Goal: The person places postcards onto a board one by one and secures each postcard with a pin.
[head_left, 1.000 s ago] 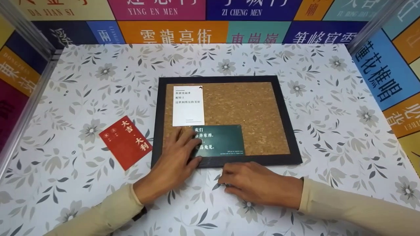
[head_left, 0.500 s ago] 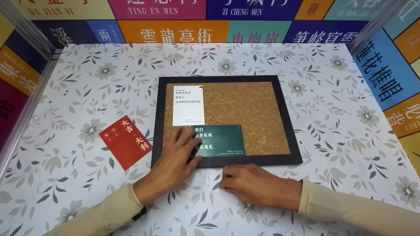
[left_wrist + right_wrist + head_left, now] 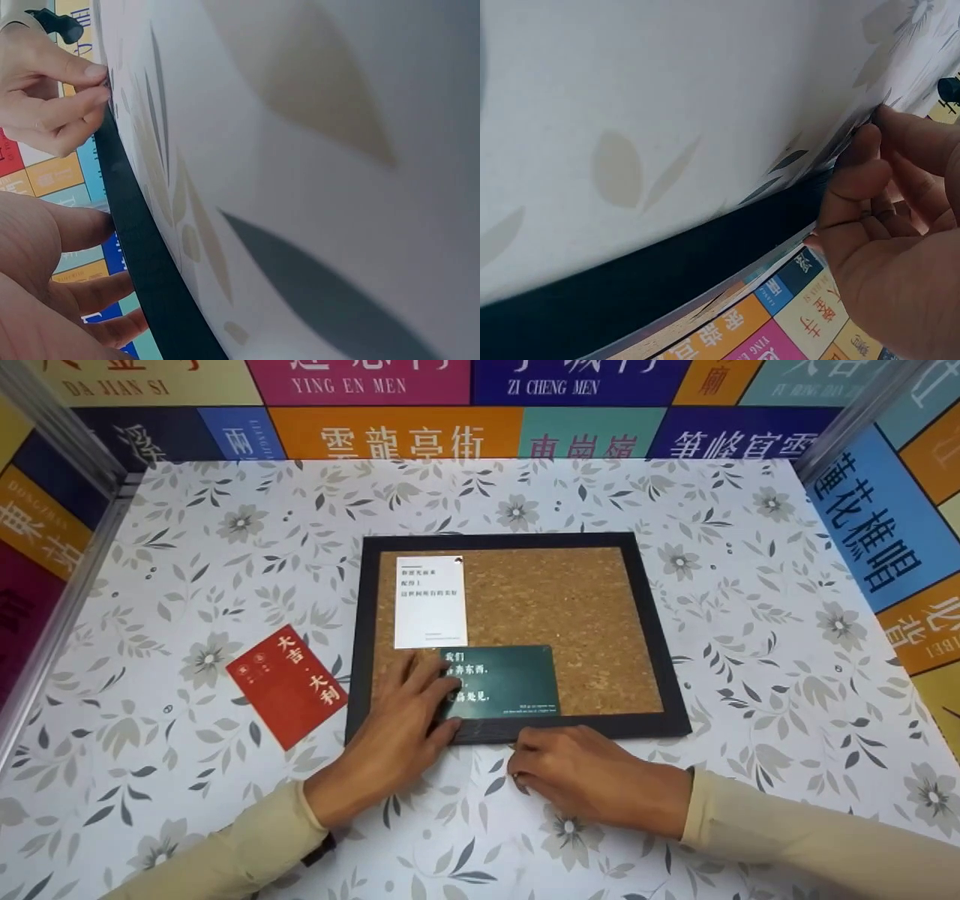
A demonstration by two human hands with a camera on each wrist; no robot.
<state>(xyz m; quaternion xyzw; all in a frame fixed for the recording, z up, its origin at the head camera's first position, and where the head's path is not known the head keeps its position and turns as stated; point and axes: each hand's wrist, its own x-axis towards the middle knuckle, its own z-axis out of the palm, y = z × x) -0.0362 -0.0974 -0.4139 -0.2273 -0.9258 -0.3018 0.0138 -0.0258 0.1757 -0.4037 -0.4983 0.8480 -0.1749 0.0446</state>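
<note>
Rests the left hand point(image 3: 409, 705), fingers loosely extended, on the green card point(image 3: 517, 682) along the near edge of the corkboard point(image 3: 577, 622), likely to keep it from shifting, and pinches a tiny dark object point(image 3: 106, 83), too small to identify, in the right hand point(image 3: 566, 772) beside that edge.

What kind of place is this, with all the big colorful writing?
Probably a small indoor booth: a floral-covered table stands among bright panels of Chinese lettering, with metal-looking posts at the corners.
</note>
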